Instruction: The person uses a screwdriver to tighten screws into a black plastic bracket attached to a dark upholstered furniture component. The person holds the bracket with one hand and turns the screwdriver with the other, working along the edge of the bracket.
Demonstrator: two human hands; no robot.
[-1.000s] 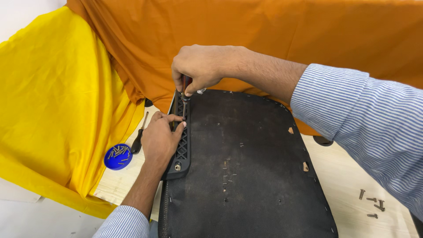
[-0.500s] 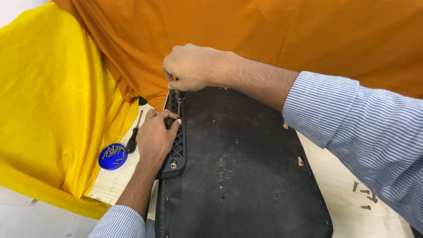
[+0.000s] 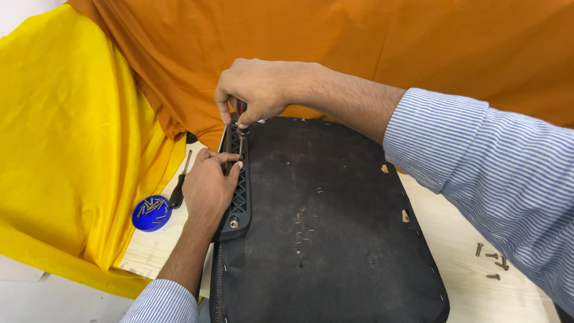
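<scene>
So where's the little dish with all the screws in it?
Start at the big yellow cloth on the left side. At its lower edge, where it meets the pale wooden table, sits a small round blue lid holding a heap of screws. A dark-handled screwdriver lies right beside it, and it is the only blue thing there.

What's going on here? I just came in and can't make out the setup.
A person in a striped shirt works on a black panel lying on a table. The right hand holds a screwdriver upright on a black bracket at the panel's left edge. The left hand rests on that bracket. A blue lid of screws and a second screwdriver lie to the left, loose screws to the right.
</scene>
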